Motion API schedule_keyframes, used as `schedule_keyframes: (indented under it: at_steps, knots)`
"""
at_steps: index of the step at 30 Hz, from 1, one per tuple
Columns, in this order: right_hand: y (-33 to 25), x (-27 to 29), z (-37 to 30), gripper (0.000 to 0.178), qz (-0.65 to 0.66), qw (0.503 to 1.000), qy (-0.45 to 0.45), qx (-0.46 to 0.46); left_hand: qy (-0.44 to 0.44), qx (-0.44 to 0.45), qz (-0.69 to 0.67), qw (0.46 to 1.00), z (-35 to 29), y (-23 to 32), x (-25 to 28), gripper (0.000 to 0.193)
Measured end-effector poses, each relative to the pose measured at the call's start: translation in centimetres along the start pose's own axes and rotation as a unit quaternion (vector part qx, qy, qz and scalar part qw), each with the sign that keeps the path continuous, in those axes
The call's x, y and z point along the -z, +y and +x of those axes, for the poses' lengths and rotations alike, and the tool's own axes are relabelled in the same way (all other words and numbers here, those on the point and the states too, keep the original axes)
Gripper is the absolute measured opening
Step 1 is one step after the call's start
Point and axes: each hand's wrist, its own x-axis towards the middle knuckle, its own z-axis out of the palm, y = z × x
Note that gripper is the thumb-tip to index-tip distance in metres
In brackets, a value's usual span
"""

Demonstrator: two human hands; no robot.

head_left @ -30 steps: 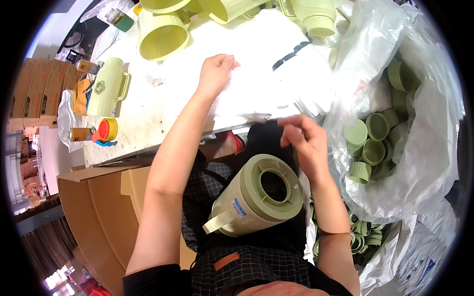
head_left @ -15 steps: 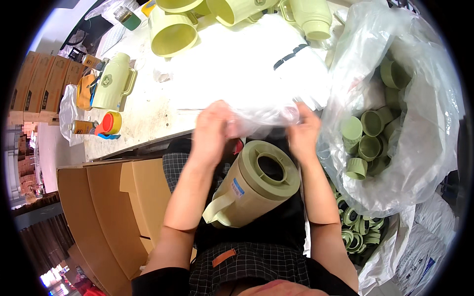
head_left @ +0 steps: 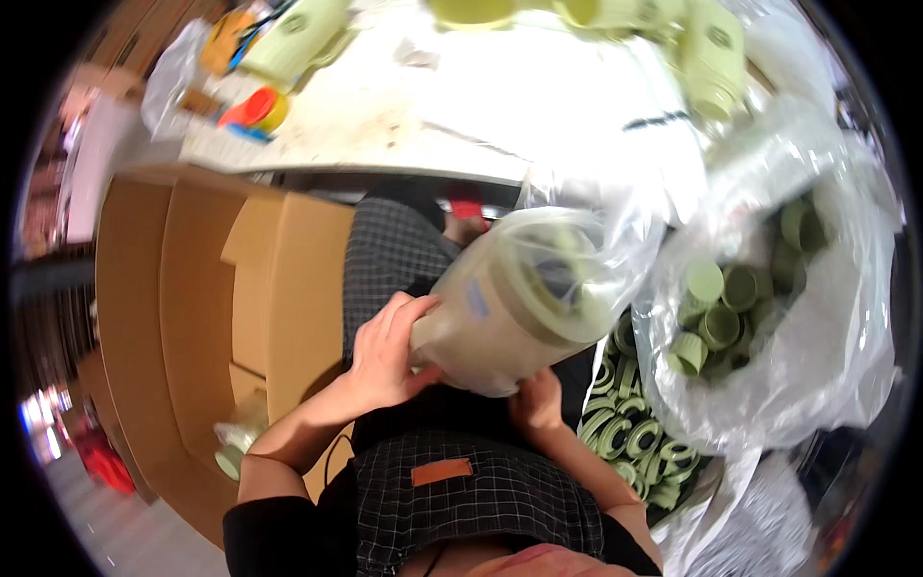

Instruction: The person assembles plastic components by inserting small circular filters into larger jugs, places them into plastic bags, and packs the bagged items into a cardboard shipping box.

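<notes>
A pale green vacuum flask (head_left: 460, 332) lies tilted over my lap, its open ring-shaped top toward the table. Over it sits a clear plastic bag (head_left: 630, 236), whose loose end bunches out past the top. My left hand (head_left: 385, 354) is closed round the handle side of the flask, hiding most of the handle. On the lower right side, near the flask's base, my right hand (head_left: 536, 399) has its fingers curled in on the edge of the bag; the fingertips are partly hidden and a little blurred.
An open cardboard box (head_left: 197, 288) stands at my left with a bagged green piece inside. At right, a large clear bag (head_left: 769, 385) holds green cups (head_left: 719, 327), beside several green rings (head_left: 639, 438). More flasks (head_left: 713, 62) stand on the white table (head_left: 385, 125).
The plastic bag, earlier stretched between both hands above the flask, now covers it. My hands have come down to the flask's sides. The view has shifted and turned.
</notes>
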Motion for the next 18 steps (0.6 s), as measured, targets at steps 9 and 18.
schedule_keyframes:
  at_steps: [9, 18]
  knots:
    - [-12.2, 1.7, 8.7, 0.078, 0.359, 0.898, -0.234, 0.100, 0.432, 0.157, 0.048, 0.887, -13.5, -6.0, 7.0, 0.057]
    - [-15.0, -2.5, 9.6, 0.071, 0.295, 0.908, -0.295, 0.038, -0.056, 0.363, 0.521, 0.771, -38.9, -19.5, 25.4, 0.048]
